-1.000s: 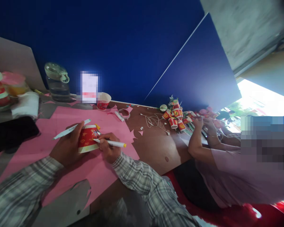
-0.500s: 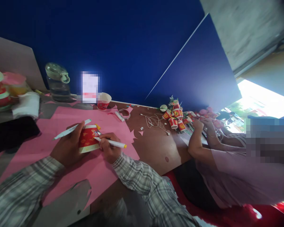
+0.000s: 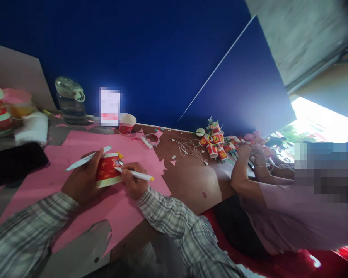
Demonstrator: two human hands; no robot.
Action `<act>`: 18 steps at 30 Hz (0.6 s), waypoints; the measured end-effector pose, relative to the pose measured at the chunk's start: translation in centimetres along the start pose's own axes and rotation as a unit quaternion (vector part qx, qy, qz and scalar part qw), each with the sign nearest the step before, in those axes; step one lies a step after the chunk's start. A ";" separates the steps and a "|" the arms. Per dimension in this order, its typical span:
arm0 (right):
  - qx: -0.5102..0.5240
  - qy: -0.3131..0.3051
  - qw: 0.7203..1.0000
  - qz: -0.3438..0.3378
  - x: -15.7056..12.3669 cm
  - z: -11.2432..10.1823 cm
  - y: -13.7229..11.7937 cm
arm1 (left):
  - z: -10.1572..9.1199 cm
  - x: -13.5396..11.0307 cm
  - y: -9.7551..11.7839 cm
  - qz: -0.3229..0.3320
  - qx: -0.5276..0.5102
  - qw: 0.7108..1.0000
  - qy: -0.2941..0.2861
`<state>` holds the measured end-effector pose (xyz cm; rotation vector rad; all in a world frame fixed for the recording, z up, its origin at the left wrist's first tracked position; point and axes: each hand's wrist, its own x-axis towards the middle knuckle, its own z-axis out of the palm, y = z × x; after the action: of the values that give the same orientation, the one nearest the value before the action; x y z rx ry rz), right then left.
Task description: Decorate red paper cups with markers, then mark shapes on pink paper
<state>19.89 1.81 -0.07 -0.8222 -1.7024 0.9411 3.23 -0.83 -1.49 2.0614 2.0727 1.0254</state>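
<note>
My left hand (image 3: 86,180) is closed around a red paper cup (image 3: 106,170) with yellow patterns and a pale rim at its lower end. A white marker with a teal end (image 3: 87,159) is also tucked in that hand, lying across the thumb side. My right hand (image 3: 135,181) pinches a white marker with a yellow end (image 3: 139,175); its tip meets the cup's side or is very close to it. Something small and yellow sticks out at the cup's upper right. Beneath both hands lies a large pink paper sheet (image 3: 142,200).
Behind stand a clear water bottle (image 3: 71,102) and another red paper cup (image 3: 127,124). A tape roll (image 3: 152,139) and white cable (image 3: 188,148) lie further right. At left is a black phone (image 3: 17,162). Stacked cups (image 3: 216,141) sit near another person's arms (image 3: 243,173).
My hands, the cup and the markers are almost where they were; the right hand's marker has shifted very slightly left. The person at right has moved a little.
</note>
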 end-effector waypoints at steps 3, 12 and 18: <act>0.002 -0.006 1.000 0.007 0.1 0.0 -0.2 | 0.0 0.0 0.0 0.008 0.000 1.000 0.003; -0.016 -0.014 1.000 -0.008 0.1 -0.1 -0.4 | 0.1 0.0 -0.1 0.015 0.002 1.000 0.010; -0.015 -0.019 1.000 -0.006 0.1 -0.2 -0.4 | 0.2 -0.1 -0.2 0.011 -0.003 1.000 0.006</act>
<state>20.07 1.70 0.40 -0.8164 -1.7569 0.9301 3.12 -0.79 -1.76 2.0838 2.0537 1.0478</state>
